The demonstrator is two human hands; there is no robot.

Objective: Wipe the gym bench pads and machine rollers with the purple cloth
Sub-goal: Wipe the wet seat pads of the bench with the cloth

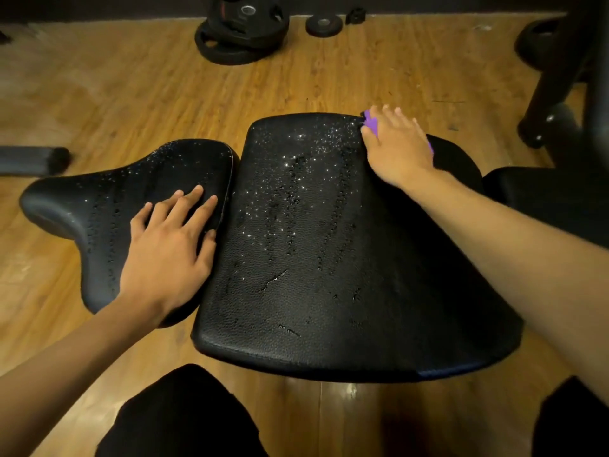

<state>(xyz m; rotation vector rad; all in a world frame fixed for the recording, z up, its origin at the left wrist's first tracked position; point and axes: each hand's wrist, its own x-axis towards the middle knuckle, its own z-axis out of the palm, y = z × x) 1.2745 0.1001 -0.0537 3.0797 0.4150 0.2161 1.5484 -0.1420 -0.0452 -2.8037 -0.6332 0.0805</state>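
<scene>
A large black back pad [313, 258] fills the middle, its leather surface beaded with water drops. To its left lies a smaller black seat pad [108, 199], also wet. My left hand [171, 245] rests flat on the seat pad's right part, fingers straight and spread. My right hand [395, 146] presses the purple cloth [371, 124] onto the far right corner of the back pad, fingers extended. Most of the cloth is hidden under the hand; purple shows at the fingertips and by the wrist.
Black weight plates [240, 31] and a smaller plate [323, 25] lie on the wooden floor [131, 94] at the back. A machine frame with rollers [553, 94] stands at the right. A black bar end [36, 159] is at the left. My dark-clothed knees [178, 420] are below.
</scene>
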